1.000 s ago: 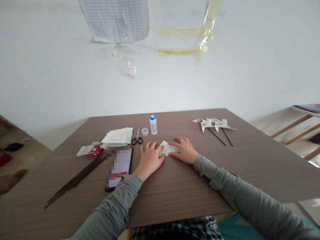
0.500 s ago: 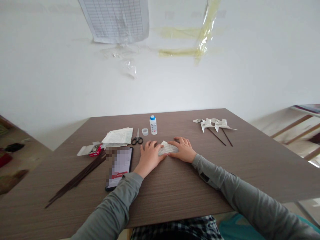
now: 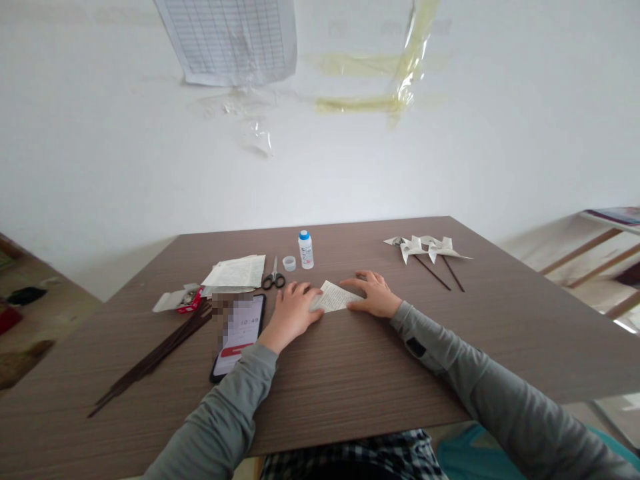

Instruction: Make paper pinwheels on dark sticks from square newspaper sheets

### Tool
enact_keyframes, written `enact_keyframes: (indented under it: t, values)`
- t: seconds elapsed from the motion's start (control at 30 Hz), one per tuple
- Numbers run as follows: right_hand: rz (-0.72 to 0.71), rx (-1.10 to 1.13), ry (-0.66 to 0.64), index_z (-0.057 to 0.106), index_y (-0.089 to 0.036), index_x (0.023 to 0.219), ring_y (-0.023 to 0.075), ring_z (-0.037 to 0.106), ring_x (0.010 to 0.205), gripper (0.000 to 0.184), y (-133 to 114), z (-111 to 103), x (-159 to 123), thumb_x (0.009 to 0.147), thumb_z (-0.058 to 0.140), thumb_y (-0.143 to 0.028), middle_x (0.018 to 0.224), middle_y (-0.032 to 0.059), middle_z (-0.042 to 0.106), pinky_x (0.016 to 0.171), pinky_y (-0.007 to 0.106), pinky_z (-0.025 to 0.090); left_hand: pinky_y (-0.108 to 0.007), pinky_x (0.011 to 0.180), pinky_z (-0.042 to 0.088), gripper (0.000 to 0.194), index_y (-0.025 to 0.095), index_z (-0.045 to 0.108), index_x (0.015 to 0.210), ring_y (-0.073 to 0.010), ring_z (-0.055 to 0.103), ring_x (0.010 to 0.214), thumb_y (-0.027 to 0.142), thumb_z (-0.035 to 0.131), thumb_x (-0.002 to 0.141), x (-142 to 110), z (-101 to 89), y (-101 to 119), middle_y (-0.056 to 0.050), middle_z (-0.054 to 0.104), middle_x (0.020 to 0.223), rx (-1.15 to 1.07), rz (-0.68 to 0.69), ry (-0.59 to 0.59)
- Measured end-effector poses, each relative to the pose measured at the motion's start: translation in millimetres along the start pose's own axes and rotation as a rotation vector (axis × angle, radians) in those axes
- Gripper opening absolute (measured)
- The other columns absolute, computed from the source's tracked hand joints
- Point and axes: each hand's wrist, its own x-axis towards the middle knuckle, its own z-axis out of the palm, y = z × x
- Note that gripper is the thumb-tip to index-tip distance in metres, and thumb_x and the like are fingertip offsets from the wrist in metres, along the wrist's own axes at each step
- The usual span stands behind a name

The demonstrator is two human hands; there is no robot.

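A small piece of printed paper, folded to a triangle, lies on the table between my hands. My left hand holds its left corner against the tabletop, thumb at the near edge and fingers over the far side. At the right corner, my right hand rests with thumb and forefinger spread apart, touching the paper's edge. Behind the paper stand a white bottle with a blue cap and a small clear cup. Scissors with black handles lie beyond my left hand.
Two paper pinwheels on dark sticks lie at the back right. On the left are stacked paper sheets, an open red box, a bundle of dark sticks and a phone. A white wall rises behind the table.
My hands have moved slightly apart, the right one sliding to the right. More of the folded paper now shows between them.
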Motion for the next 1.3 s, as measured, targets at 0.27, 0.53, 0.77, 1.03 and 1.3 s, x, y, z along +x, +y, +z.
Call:
enact_keyframes:
  t: [0.27, 0.53, 0.77, 1.03, 1.3]
  values:
    - [-0.011, -0.015, -0.009, 0.074, -0.041, 0.168, 0.0458, 0.038, 0.178, 0.074, 22, -7, 5, 0.096, 0.092, -0.044, 0.186, 0.0134, 0.051, 0.145, 0.063, 0.028, -0.063, 0.143, 0.039, 0.061, 0.032, 0.068, 0.172, -0.0445, 0.046, 0.175, 0.031, 0.07, 0.111, -6, 2.9, -22, -0.014, 0.059, 0.185, 0.018, 0.023, 0.002]
    - [-0.057, -0.004, -0.032, 0.079, -0.041, 0.162, 0.0461, 0.041, 0.177, 0.071, 42, -15, 10, 0.092, 0.092, -0.038, 0.183, 0.014, 0.057, 0.145, 0.067, 0.027, -0.06, 0.146, 0.035, 0.056, 0.036, 0.073, 0.166, -0.0359, 0.053, 0.171, 0.027, 0.069, 0.11, -3, 7.7, -53, -0.013, 0.064, 0.181, -0.018, 0.138, 0.017]
    - [-0.087, 0.018, -0.038, 0.084, -0.042, 0.156, 0.0481, 0.044, 0.175, 0.067, 48, -22, 8, 0.09, 0.091, -0.036, 0.18, 0.0118, 0.061, 0.145, 0.07, 0.027, -0.057, 0.147, 0.034, 0.051, 0.036, 0.078, 0.161, -0.0366, 0.049, 0.176, 0.025, 0.066, 0.112, -6, -0.6, -56, -0.012, 0.061, 0.184, -0.01, 0.111, -0.04]
    - [-0.083, -0.022, -0.072, 0.081, -0.043, 0.16, 0.0463, 0.043, 0.176, 0.066, 43, -26, 4, 0.095, 0.086, -0.033, 0.183, 0.0118, 0.057, 0.145, 0.07, 0.028, -0.058, 0.148, 0.033, 0.053, 0.036, 0.077, 0.163, -0.0376, 0.045, 0.179, 0.024, 0.06, 0.115, -10, -3.4, -58, -0.011, 0.059, 0.185, 0.03, 0.117, -0.069]
    - [-0.104, -0.065, -0.067, 0.081, -0.044, 0.159, 0.0459, 0.047, 0.173, 0.065, 26, -22, -2, 0.099, 0.075, -0.02, 0.183, 0.0095, 0.058, 0.143, 0.069, 0.034, -0.063, 0.147, 0.036, 0.045, 0.027, 0.082, 0.155, -0.0441, 0.045, 0.177, 0.024, 0.067, 0.112, -15, -0.5, -41, -0.015, 0.062, 0.181, 0.01, 0.111, 0.001]
